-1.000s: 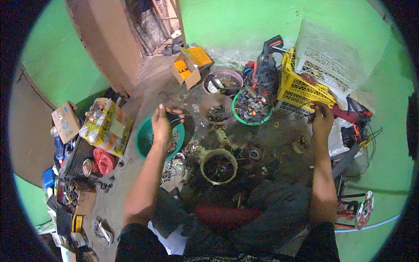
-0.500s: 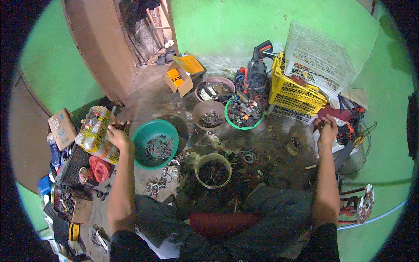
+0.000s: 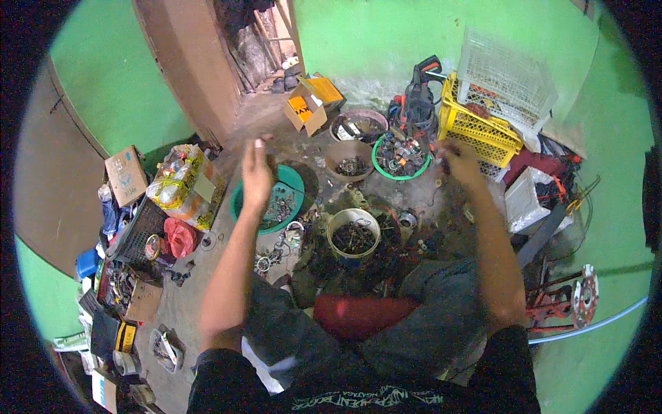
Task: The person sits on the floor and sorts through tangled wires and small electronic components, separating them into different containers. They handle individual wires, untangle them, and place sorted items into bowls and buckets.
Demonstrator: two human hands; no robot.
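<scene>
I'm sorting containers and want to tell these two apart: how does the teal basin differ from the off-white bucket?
The teal basin looks wider across the mouth than the off-white bucket. In this view, the left hand hides part of the basin, while nothing covers the bucket's mouth. The bucket sits closer to the person's legs than the basin. Both are round, open-topped and hold small loose pieces.

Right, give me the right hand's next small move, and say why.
Probably a short, slow shift left, bringing the right hand over the green-rimmed basin. In this view the hand appears just right of that rim, and the basin holds mixed small parts. Blur hides whether the hand holds anything.
</scene>
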